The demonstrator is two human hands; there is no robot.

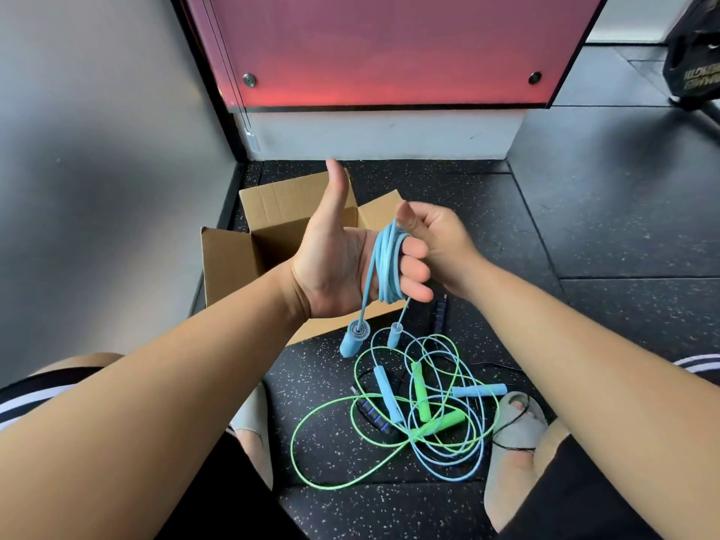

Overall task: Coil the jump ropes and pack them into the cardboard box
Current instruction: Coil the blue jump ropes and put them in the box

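Note:
A light blue jump rope (385,263) is wound in a coil around the fingers of my left hand (339,263), which is held palm up with the thumb raised. Its two blue handles (352,339) dangle below the hand. My right hand (436,243) pinches the rope at the top of the coil. Behind my hands an open cardboard box (230,263) stands on the floor, its inside mostly hidden by my left hand. On the floor between my feet lies a tangle of a green rope (323,418), another blue rope (448,461) and a black rope with dark handles (370,415).
I sit on a dark speckled rubber floor (584,228), with a grey wall (97,150) on the left and a red panel (389,48) ahead. A dark handle (439,315) lies under my right wrist. My slippered feet (514,430) flank the rope pile.

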